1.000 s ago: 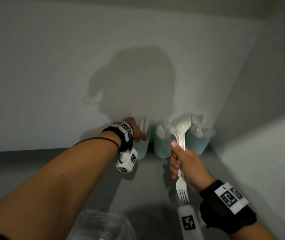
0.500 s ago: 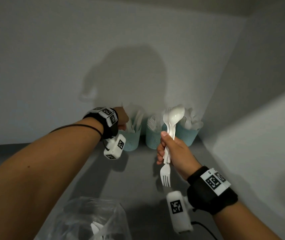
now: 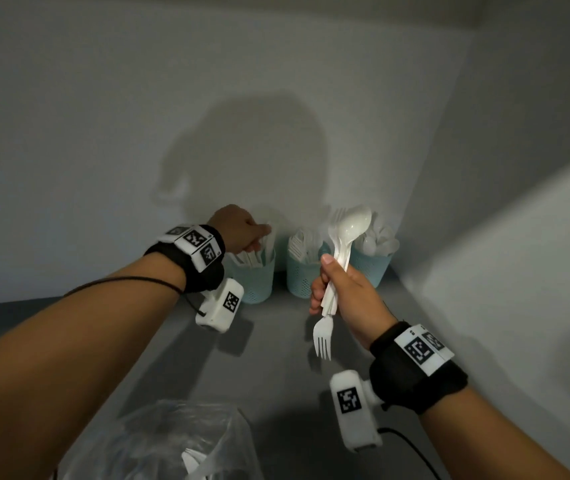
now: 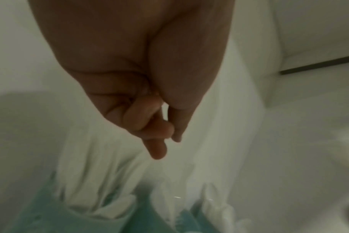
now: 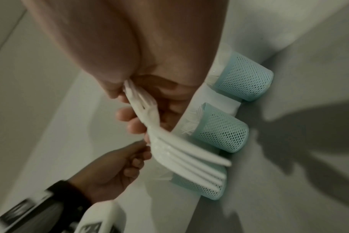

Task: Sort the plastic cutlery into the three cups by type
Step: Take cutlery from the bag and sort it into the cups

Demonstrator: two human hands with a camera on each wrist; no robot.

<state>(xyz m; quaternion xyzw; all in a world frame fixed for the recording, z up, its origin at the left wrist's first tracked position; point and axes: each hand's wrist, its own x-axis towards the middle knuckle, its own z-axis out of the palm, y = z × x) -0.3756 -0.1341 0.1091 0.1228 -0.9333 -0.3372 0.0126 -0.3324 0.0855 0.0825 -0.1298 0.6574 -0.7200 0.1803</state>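
White plastic everywhere lol. Left of centre, my left hand (image 3: 242,230) hovers over the left cup (image 3: 254,275), fingers loosely curled, nothing in its grip. Right of centre, my right hand (image 3: 346,296) grips a cutlery bunch (image 3: 340,258), in front of the middle cup (image 3: 302,275) and right cup (image 3: 370,265).

Your left hand (image 3: 240,228) reaches forward toward the desk's back edge, fingers (image 4: 147,116) curled, thumb meeting them. Your right hand (image 3: 344,296) is raised, fingers (image 5: 127,115) wrapped in a grip.

Left hand (image 4: 141,88) above teal cup (image 4: 56,219) — fingers loosely curled, white cutlery (image 4: 102,189) blurred.
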